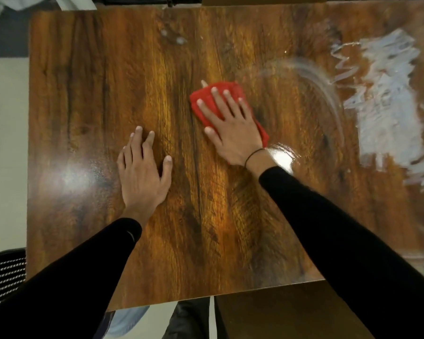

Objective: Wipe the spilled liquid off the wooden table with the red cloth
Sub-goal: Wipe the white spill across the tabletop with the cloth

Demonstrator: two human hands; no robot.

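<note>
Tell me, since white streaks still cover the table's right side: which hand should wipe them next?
The right hand. It already presses flat on the red cloth, nearer the white smeared liquid. The left hand rests bare on the wooden table, farther away.

Past the table's near-left corner stands a chair (pixel 4 277) with a black-and-white striped seat; pale floor (pixel 5 118) runs along the left edge; a brown box (pixel 274 314) sits below the near edge
</note>
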